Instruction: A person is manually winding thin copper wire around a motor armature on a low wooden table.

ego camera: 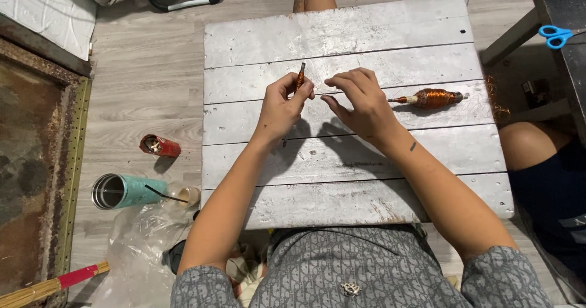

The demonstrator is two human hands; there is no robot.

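Note:
My left hand grips a thin copper-coloured rod-like tool upright over the white wooden board table. My right hand is just to its right, thumb and forefinger pinched near the left hand's fingertips; a wire too fine to see may run between them. A motor armature wound with copper wire lies on the table to the right of my right hand, apart from it.
Blue-handled scissors lie on a dark bench at the upper right. On the floor to the left lie a teal metal tumbler, a small red can, a clear plastic bag and a broom. Another person's knee is at the right.

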